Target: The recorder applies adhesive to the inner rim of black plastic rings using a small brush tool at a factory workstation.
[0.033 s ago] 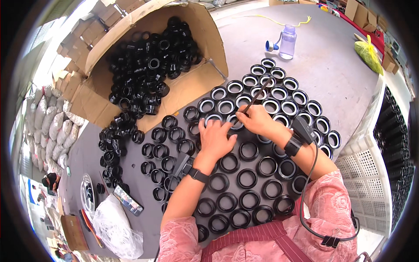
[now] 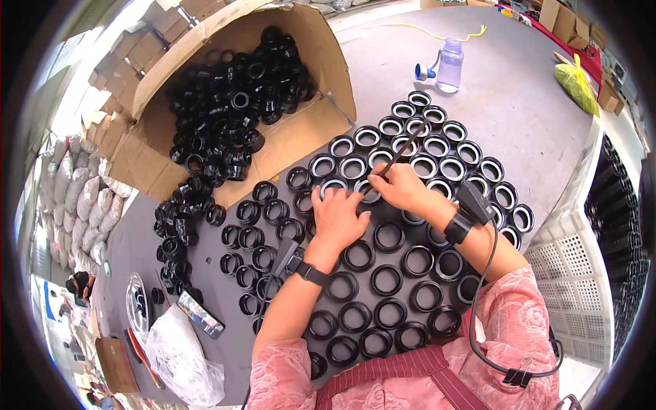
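Observation:
Black rings stand in rows over the table; those on the far side, such as this ring (image 2: 352,167), have a white inner band. Nearer me, rings like this plain black ring (image 2: 389,236) show no white. My right hand (image 2: 403,186) is closed round a thin dark stick (image 2: 408,145), which slants up and away to the right. Its lower end sits by a white-banded ring (image 2: 371,194), partly covered by my fingers. My left hand (image 2: 339,215) lies just left of it, fingers spread, with fingertips touching another white-banded ring (image 2: 333,184).
A tipped cardboard box (image 2: 301,130) spills loose black rings (image 2: 239,100) at the far left. A water bottle (image 2: 449,66) stands beyond the rows. At left lie a phone (image 2: 200,313) and a plastic bag (image 2: 181,355). White crates (image 2: 567,287) stand at right.

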The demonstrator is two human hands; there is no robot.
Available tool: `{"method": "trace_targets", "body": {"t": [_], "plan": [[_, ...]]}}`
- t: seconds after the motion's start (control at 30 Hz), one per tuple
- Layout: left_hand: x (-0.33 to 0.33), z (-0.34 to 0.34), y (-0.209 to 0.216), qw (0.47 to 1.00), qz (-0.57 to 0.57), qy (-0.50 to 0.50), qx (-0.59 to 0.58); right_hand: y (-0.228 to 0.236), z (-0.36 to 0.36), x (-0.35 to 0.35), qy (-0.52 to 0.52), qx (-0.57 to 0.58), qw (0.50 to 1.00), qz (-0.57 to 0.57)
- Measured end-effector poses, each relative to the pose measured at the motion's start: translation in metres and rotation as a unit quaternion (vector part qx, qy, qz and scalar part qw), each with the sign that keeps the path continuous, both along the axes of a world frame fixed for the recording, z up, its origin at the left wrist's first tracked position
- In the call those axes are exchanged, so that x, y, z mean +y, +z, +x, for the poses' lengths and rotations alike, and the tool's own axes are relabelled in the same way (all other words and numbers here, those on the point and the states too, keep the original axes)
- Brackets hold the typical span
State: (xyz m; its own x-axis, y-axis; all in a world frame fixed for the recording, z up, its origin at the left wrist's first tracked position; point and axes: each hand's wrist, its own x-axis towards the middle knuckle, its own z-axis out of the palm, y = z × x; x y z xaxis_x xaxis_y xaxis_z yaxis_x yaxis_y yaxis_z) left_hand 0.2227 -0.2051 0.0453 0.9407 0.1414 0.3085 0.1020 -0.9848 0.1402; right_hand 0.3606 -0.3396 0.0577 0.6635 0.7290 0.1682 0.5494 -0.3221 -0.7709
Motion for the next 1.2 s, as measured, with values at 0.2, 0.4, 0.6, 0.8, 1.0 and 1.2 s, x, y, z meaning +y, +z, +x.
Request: {"method": "trace_targets", "body": {"t": [0.2, 0.4, 0.6, 0.8, 1.0, 1.2], "plan": [[-0.004, 0.009, -0.013, 0.999, 0.020, 0.012, -0.031, -0.019, 0.006, 0.011, 0.059, -0.001, 0.995, 0.085], [-0.005, 0.012, -0.014, 0.997, 0.050, 0.013, -0.055, -0.001, 0.019, 0.010, 0.065, -0.138, 0.988, 0.009], [-0.003, 0.014, -0.017, 0.997, 0.050, 0.013, -0.057, 0.017, 0.020, 0.003, 0.073, -0.133, 0.985, -0.083], [-0.003, 0.014, -0.020, 0.997, 0.049, 0.021, -0.050, 0.001, 0.007, 0.017, 0.100, -0.068, 0.992, -0.028], [-0.001, 0.015, -0.020, 0.998, 0.013, 0.009, -0.060, 0.001, 0.014, -0.002, -0.011, 0.131, 0.990, 0.048], [0.010, 0.019, -0.016, 0.992, -0.119, 0.040, -0.011, 0.028, 0.022, -0.033, -0.068, 0.131, 0.971, 0.190]]}}
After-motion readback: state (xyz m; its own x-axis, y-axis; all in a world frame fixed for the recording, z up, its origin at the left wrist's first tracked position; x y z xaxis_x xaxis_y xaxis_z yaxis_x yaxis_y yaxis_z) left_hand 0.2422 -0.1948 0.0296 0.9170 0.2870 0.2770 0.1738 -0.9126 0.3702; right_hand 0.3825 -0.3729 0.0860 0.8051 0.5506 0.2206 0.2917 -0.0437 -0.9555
